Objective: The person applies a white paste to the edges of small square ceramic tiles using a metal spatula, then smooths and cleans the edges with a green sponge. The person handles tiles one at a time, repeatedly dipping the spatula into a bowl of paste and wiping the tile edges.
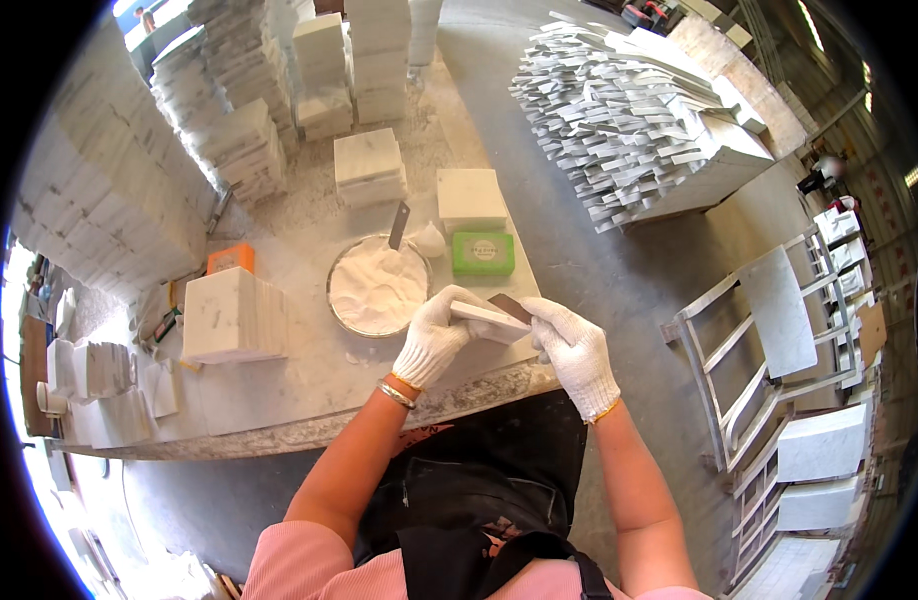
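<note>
White knit gloves cover both hands above the near edge of the work table. My left hand [429, 337] is closed on a white marble tile [487, 318], tilted with one edge toward me. My right hand [576, 350] grips a dark scraper blade [510, 307] laid against the tile's edge; its fingers partly hide the blade. Just beyond my left hand sits a round bowl [331, 302] of white powder or paste [377, 285]. A dark putty knife [399, 226] stands in it at the far side. Beside the bowl lies a small white bag or lump [430, 240].
A green box [483, 254] and tile stacks [469, 198], [368, 165] stand beyond my hands. Left are a tile block [229, 315], an orange box [230, 259] and tall tile piles [109, 170]. On the floor right are a slab heap [619, 120] and a rack [714, 380].
</note>
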The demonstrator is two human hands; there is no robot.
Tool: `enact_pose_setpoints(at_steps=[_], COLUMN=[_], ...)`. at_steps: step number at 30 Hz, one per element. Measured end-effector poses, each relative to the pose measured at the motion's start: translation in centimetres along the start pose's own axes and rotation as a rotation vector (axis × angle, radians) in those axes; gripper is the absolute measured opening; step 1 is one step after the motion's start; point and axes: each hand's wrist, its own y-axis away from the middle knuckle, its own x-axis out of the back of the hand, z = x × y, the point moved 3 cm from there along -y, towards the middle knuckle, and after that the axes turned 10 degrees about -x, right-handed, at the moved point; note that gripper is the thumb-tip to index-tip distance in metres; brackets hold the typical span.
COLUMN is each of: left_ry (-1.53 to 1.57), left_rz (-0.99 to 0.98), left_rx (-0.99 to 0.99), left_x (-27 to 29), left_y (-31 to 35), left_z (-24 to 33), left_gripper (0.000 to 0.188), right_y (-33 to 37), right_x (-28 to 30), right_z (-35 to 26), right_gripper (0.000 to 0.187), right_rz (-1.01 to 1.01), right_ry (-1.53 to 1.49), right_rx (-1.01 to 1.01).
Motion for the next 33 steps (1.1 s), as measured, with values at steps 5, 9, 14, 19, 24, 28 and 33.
enact_pose_setpoints(at_steps=[5,9,14,19,24,28,33], left_ry=[0.012,0.012,0.041,0.074,-0.050,-0.073,0.238], left_rz=[-0.003,0.018,0.031,0.042,0.041,0.065,0.052], left_rx=[0.018,-0.007,-0.029,0.004,-0.044,-0.063,0.023], left_x=[-0.3,-0.3,-0.6,-0.3,-0.3,-0.5,-0.8], left_y=[0.2,0.5,0.6,0.7,1.0,0.9,1.1], left_z=[0.3,-0.1,0.4,0.1,-0.2,0.7,0.5], left_gripper=[0.028,0.025,0.021,0.022,0.022,0.024,0.026], right_y=[0.9,1.2,1.1,1.2,1.4,2.0,1.7], right_x=[0.0,-1.1,-2.2,-2.6,-1.3,-1.9,-5.2], right_z=[0.3,0.4,0.8,0.2,1.1,0.0,-0.1], right_gripper=[0.025,0.024,0.025,0.027,0.026,0.027,0.029], right_rz=[0.062,0.163,0.256,0.258,0.272,0.247,0.239], right_ry=[-0.070,0.042,0.077,0.136,0.088,0.039,0.102], right_rx=[-0.064,0.066,0.178,0.143,0.141,0.032,0.219])
